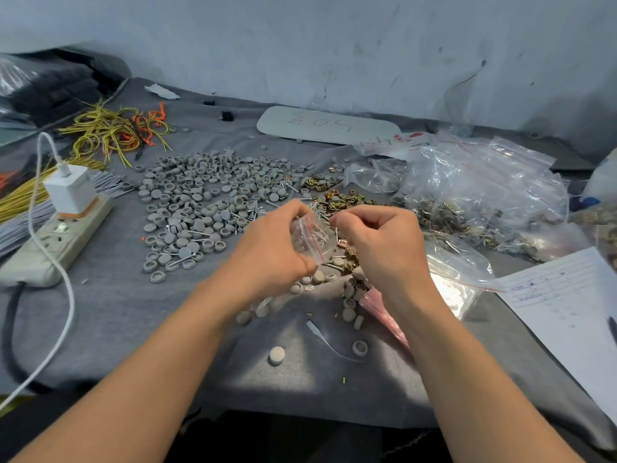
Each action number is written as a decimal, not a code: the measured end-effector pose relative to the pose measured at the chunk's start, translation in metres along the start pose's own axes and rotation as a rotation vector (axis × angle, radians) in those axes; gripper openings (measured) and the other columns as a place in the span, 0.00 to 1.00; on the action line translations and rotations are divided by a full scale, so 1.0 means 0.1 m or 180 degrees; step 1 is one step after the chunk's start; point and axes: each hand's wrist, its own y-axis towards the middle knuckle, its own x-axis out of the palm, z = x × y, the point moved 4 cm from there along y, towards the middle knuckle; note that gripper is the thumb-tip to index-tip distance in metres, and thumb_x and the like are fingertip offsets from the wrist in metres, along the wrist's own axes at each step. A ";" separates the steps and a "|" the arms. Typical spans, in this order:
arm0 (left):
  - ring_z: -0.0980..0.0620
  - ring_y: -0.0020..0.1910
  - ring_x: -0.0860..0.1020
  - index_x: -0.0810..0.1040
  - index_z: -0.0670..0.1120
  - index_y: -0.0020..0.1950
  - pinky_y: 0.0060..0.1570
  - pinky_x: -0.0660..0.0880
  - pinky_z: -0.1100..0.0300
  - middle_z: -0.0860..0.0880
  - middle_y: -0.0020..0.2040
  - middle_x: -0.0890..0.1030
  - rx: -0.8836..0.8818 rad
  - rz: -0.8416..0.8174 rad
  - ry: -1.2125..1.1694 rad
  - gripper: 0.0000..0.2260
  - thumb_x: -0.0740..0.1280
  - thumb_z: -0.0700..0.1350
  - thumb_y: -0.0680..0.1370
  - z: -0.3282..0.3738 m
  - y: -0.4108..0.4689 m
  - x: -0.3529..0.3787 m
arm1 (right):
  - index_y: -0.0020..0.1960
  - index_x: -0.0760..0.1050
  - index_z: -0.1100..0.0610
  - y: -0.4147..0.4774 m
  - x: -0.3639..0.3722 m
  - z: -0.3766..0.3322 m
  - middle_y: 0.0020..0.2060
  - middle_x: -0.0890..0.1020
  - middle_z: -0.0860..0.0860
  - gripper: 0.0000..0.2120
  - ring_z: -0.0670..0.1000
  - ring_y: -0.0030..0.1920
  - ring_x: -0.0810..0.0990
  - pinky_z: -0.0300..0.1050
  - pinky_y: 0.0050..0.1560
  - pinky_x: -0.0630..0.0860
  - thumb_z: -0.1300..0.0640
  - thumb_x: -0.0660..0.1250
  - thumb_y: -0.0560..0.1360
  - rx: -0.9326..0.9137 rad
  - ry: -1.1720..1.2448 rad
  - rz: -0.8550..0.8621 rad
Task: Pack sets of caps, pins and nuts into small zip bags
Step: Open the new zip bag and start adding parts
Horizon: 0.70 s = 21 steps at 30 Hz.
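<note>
Far left on the grey cloth-covered bench (133, 329): off-white power strip (50, 242) with a white charger block (70, 192) plugged in. Behind it, a tangle of yellow and orange wires (113, 128). Next, a wide spread of grey round plastic caps (207, 195), with a few thin silver pins (187, 259) mixed in. Centre, above the bench: left hand (270, 252), fingers curled, gripping the small clear zip bag with a red seal line (312, 235) from its left side — caps and pins visible inside. Right hand (380, 248) curled too, fingertips pinching the bag's right edge at the mouth; anything else in that pinch hidden. Just behind the hands, a heap of brass-coloured square nuts (347, 198). Further right, big clear plastic bags (484, 195) holding mixed caps, pins and nuts, then a white lined paper sheet (567, 305) at the edge.
</note>
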 end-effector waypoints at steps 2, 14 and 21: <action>0.66 0.34 0.80 0.76 0.56 0.54 0.27 0.73 0.70 0.54 0.47 0.83 -0.0082 0.0068 -0.0269 0.21 0.80 0.41 0.69 -0.04 0.01 -0.08 | 0.37 0.86 0.45 0.02 -0.02 0.07 0.29 0.84 0.41 0.11 0.40 0.27 0.76 0.38 0.29 0.73 0.56 0.74 0.76 0.0121 -0.0549 -0.0049; 0.54 0.48 0.83 0.76 0.58 0.50 0.47 0.80 0.54 0.55 0.48 0.84 -0.0287 0.0516 -0.0660 0.21 0.81 0.40 0.67 -0.19 0.06 -0.35 | 0.48 0.86 0.48 -0.15 0.36 0.13 0.44 0.87 0.49 0.06 0.56 0.49 0.82 0.52 0.58 0.77 0.51 0.70 0.78 -0.0155 -0.2629 -0.0820; 0.62 0.39 0.79 0.73 0.58 0.56 0.30 0.69 0.69 0.58 0.47 0.81 -0.0170 0.0244 0.0169 0.22 0.79 0.43 0.70 -0.07 0.00 -0.20 | 0.49 0.88 0.48 -0.08 0.11 -0.04 0.40 0.86 0.37 0.03 0.38 0.44 0.83 0.38 0.47 0.80 0.53 0.76 0.75 -0.0176 -0.0358 0.0113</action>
